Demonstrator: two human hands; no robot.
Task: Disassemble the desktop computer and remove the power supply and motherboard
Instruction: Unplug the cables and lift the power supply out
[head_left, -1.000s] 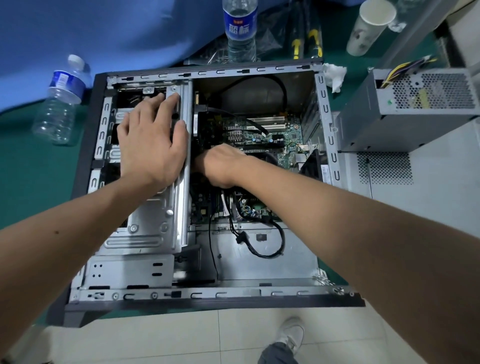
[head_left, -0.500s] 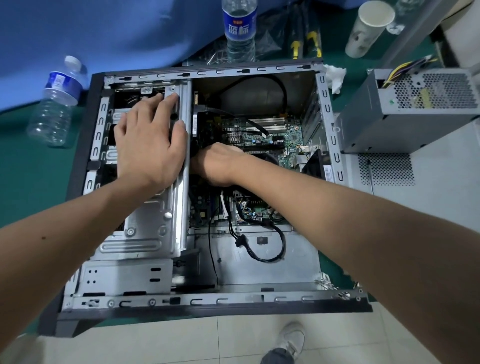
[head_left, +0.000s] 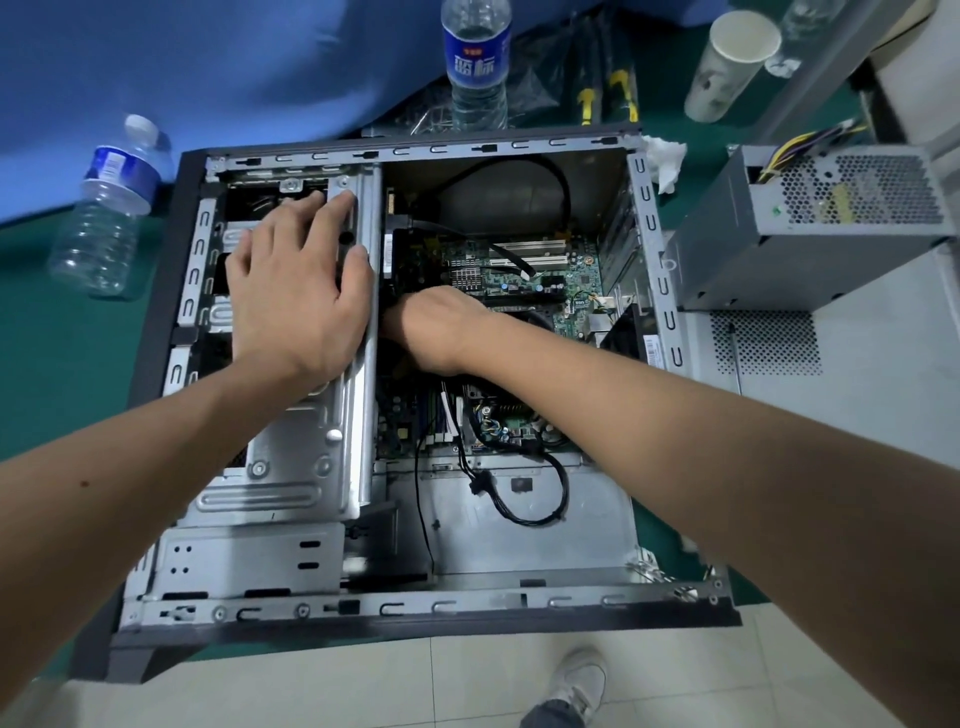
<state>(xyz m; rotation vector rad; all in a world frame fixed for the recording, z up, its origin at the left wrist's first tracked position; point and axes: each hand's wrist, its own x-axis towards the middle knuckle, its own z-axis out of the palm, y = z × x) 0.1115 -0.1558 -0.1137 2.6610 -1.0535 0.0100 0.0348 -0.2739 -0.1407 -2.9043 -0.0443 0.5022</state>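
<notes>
Though hidden—fingertips inside motherboard bay

The computer case is bare silver-grey metal with a black outer frame. Its motherboard is green with white slots, and a black cable loops below. The power supply is grey with a honeycomb grille and yellow wires. The worktop is dark green. 2 clear bottles carry blue labels. The paper cup is white.
</notes>
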